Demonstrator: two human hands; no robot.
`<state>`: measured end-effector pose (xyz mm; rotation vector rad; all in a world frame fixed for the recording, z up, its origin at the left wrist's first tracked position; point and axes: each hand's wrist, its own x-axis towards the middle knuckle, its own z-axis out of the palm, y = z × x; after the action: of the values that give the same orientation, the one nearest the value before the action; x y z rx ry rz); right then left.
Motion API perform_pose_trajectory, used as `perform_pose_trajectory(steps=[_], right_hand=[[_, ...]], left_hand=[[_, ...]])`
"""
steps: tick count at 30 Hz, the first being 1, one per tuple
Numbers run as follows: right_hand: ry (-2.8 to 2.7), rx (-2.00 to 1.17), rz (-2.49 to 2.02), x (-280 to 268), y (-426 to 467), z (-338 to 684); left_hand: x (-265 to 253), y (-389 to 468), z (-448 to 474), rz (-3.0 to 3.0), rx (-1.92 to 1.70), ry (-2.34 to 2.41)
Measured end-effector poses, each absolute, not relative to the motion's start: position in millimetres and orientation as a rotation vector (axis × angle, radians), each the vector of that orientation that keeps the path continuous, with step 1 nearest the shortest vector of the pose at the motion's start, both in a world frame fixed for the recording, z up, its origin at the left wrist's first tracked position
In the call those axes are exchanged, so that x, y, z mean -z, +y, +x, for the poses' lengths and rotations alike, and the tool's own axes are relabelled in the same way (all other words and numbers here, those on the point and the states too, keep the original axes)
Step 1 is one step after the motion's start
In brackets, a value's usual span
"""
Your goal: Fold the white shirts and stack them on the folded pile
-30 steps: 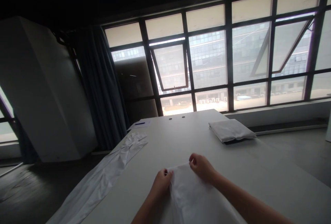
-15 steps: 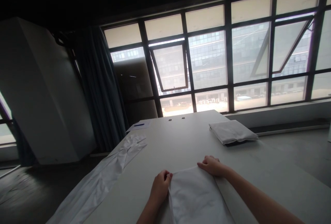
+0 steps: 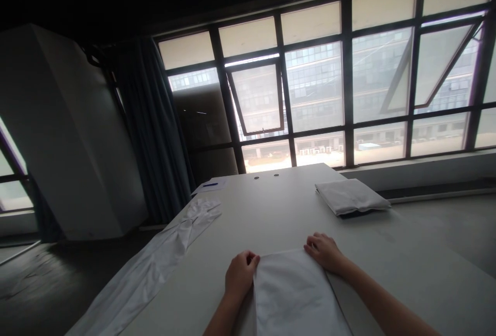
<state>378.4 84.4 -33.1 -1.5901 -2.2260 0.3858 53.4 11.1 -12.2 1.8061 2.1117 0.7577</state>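
White table (image 3: pixel 267 212), rumpled fabric (image 3: pixel 155 271) off left of the grip. The cloth (image 3: pixel 292 294) lies flat just this side of the grip, folded stack (image 3: pixel 352 195) beyond, to the right. Left hand (image 3: pixel 241 275) has the cloth's far left corner pinched; right hand (image 3: pixel 325 253) is on the other far corner, can't tell if gripping. Pen (image 3: pixel 210 185) way past the left hand.

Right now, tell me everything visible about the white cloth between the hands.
The smooth, white, roughly rectangular cloth lies spread on the pale, smooth-topped table, looking like thin fabric with soft wrinkles. Its far edge is nearly straight; its near end runs out of view. The left-hand grip touches its far left corner, the right-hand grip its far right corner; whether they pinch or press is unclear.
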Motion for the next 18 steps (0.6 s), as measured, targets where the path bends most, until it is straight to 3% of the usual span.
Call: perform_pose_trajectory(steps=[18], right_hand=[[-2.160,-0.389,-1.658,40.1,86.6,381.2]], left_hand=[[22.5,26.3,50.7,1.749,-0.731,2.164]])
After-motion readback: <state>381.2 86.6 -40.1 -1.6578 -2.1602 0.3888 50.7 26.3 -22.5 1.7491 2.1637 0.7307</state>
